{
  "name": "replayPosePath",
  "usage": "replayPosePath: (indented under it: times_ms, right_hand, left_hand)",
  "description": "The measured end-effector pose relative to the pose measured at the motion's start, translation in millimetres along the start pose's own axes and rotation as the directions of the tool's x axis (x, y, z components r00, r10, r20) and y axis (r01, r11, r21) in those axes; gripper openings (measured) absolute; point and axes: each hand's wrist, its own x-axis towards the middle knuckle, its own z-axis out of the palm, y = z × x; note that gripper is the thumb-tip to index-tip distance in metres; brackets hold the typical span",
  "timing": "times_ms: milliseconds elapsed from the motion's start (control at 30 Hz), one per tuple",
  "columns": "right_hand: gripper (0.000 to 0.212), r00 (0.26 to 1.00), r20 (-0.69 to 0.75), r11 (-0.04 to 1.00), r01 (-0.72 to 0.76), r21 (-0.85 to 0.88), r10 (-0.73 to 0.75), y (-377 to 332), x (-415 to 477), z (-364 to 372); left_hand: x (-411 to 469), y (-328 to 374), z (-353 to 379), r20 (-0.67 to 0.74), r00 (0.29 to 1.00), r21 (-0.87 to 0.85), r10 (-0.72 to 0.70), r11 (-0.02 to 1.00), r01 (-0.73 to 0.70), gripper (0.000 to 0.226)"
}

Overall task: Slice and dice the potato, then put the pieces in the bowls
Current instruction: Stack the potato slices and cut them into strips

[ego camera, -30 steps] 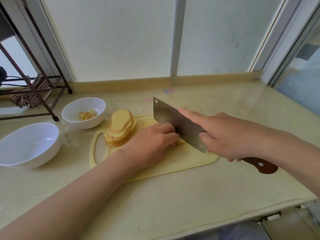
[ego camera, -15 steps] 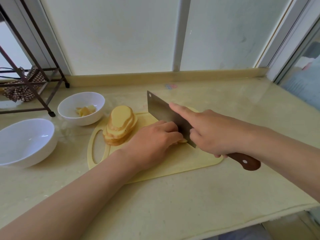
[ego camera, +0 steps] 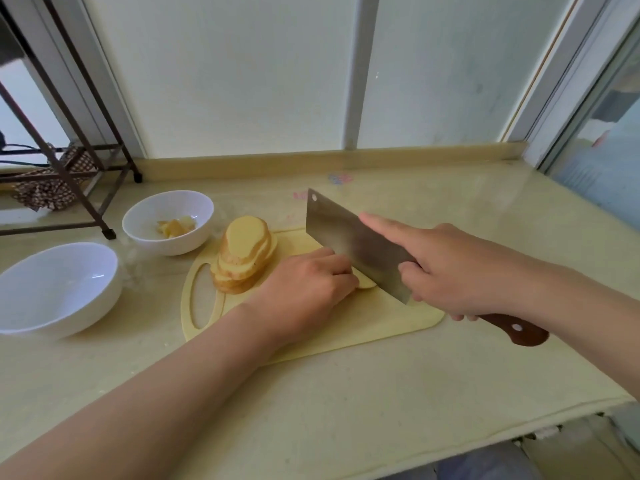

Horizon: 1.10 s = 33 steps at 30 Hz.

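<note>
Potato slice (ego camera: 365, 283) under curled L hand (ego camera: 308, 289); R hand (ego camera: 460, 271) grips cleaver (ego camera: 353, 245).

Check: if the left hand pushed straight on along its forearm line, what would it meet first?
The cleaver. The left hand, curled on a potato piece, has its knuckles right beside the blade's flat side; depth is unclear, so they may already touch.

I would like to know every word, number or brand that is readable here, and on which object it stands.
No text can be read.
On the countertop, pink and blue marks: too blurred to tell whether they are letters.
On the cleaver blade: no brand or number shows.
</note>
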Motion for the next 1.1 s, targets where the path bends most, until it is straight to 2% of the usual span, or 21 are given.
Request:
replayPosePath:
  times_ms: [200, 433, 833, 1000, 1100]
  right_hand:
    - [0.077, 0.999, -0.035, 1.000, 0.026, 0.012, -0.025, 0.5, -4.9, -0.2]
    - [0.076, 1.000, 0.002, 1.000, 0.018, 0.013, -0.018, -2.7, -7.7, -1.4]
    - [0.080, 0.990, 0.132, 0.978, -0.021, -0.206, 0.049, -17.4, -7.2, -10.6]
    - [0.082, 0.997, 0.073, 0.981, 0.032, -0.189, -0.018, -25.4, 21.5, 6.9]
    - [0.081, 0.998, 0.068, 0.992, 0.005, -0.128, 0.003, -23.2, 21.7, 5.9]
  left_hand:
    - [-0.1, 2.6, -2.9, 0.026, 1.000, 0.039, -0.007, 0.999, 0.006, 0.033]
    - [0.7, 3.4, -7.5, 0.033, 0.999, 0.009, 0.005, 1.000, -0.006, 0.030]
    - [1.1, 3.6, -7.6, 0.062, 0.998, -0.018, -0.026, 0.999, 0.027, 0.038]
    - [0.3, 5.4, -8.0, 0.037, 0.999, -0.026, -0.028, 0.999, 0.029, 0.041]
    - [0.2, 5.3, -7.8, 0.047, 0.999, -0.015, -0.024, 1.000, 0.025, 0.039]
